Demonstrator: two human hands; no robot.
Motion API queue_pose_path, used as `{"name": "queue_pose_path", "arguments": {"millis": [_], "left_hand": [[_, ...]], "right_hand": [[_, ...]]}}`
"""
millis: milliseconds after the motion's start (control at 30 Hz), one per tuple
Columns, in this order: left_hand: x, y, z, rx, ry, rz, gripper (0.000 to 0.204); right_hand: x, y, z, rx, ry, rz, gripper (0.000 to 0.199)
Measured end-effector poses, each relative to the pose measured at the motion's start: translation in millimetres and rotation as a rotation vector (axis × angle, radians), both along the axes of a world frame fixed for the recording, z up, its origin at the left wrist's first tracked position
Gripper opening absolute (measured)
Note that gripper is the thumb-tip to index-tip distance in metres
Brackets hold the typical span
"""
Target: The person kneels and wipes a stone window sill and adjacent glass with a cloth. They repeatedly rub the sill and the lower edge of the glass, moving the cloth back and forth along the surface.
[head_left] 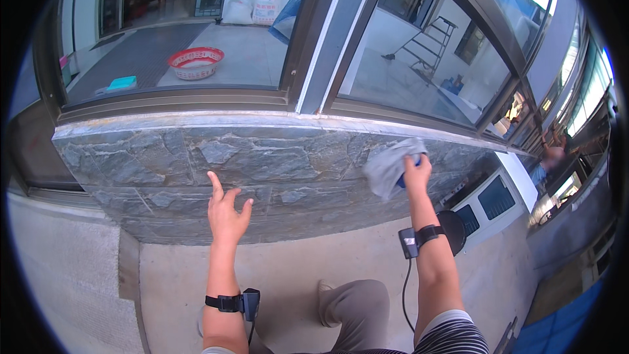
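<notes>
A single grey cloth is being held bunched in the right hand and is being pressed against the upper part of the stone-clad wall, just below the ledge of the window frame; the fingers are being kept clamped on the cloth, with something blue showing beneath the palm that cannot be identified. The cloth appears to be gathered into a wad so that it can be pushed flat on the rough stone. The left hand is being held empty to the left of the cloth, lower down on the same wall, its fingers spread apart and the index finger being pointed upward; whether the palm is touching the stone cannot be told, though it looks placed there for support. Two wrist straps are being worn, one on each forearm, each carrying a small black device with a cable. Behind the glass, well to the left of the cloth, one red basin is sitting on the floor, and one stepladder is being seen through the pane above the cloth. One bent knee in grey trousers is being shown below the wall.
</notes>
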State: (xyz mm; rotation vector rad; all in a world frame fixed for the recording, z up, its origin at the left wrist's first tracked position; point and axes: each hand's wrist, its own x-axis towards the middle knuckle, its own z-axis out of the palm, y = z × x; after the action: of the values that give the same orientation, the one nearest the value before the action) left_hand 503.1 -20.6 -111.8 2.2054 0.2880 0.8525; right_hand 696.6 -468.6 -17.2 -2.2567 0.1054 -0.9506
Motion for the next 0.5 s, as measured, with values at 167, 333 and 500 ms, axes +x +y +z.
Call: {"name": "queue_pose_path", "arguments": {"millis": [167,333,500], "left_hand": [[-3,3,2,-0.024,-0.015,-0.033,0.038],[-1,1,2,-0.059,0.025,-0.045,0.037],[0,0,3,-0.025,-0.018,-0.035,0.037]], "right_hand": [[31,12,-9,1.299,-0.141,0.392,0.048],[-6,135,-22,0.583,-0.196,-0.108,0.059],[-79,254,-44,-0.330,-0.441,0.479,0.043]]}}
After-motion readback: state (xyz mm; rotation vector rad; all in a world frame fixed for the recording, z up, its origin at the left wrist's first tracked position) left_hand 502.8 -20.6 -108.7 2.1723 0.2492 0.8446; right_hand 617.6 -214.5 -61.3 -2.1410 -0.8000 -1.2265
